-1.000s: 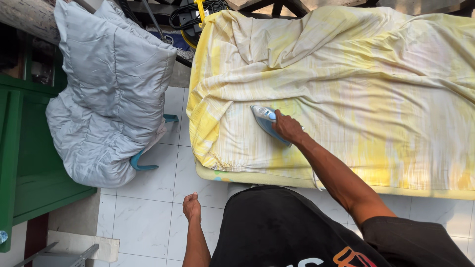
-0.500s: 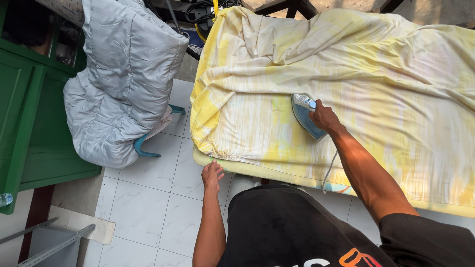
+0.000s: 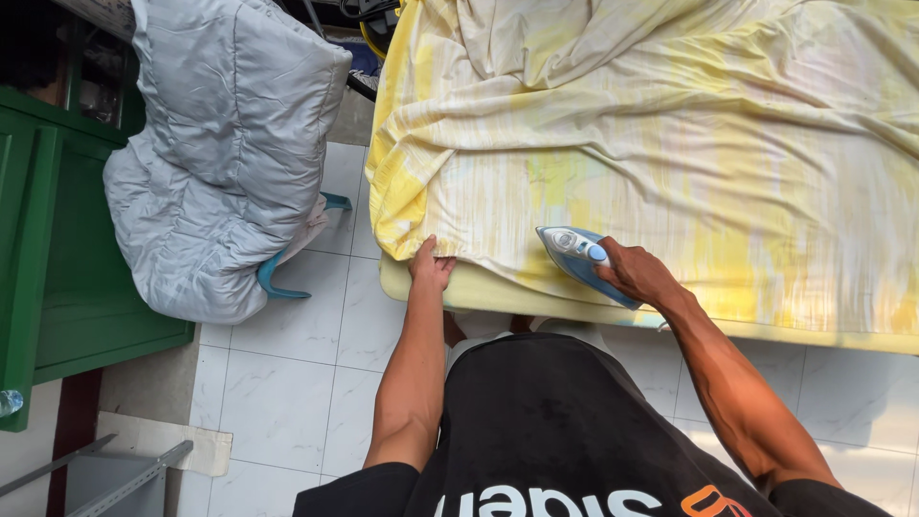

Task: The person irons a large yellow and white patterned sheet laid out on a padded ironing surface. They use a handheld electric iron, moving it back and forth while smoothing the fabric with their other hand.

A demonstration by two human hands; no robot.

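Looking down in the head view, the right hand (image 3: 639,275) is closing around the handle of a blue and white iron (image 3: 581,258), which is sitting flat on a yellow and white streaked cloth (image 3: 670,144) near its front edge. That cloth is covering a padded table (image 3: 498,295) whose pale yellow edge is showing just below the fabric. The left hand (image 3: 430,265) is pinching the cloth's hem at the front left corner, fingers curled onto the fabric, well left of the iron. Bunched folds are lying along the far side of the cloth. Left of the table, a grey quilted bundle (image 3: 225,144) is resting on a blue chair (image 3: 287,278), beside a green cabinet (image 3: 43,249). White floor tiles (image 3: 287,393) are showing underneath. The person is wearing a black shirt (image 3: 565,431).
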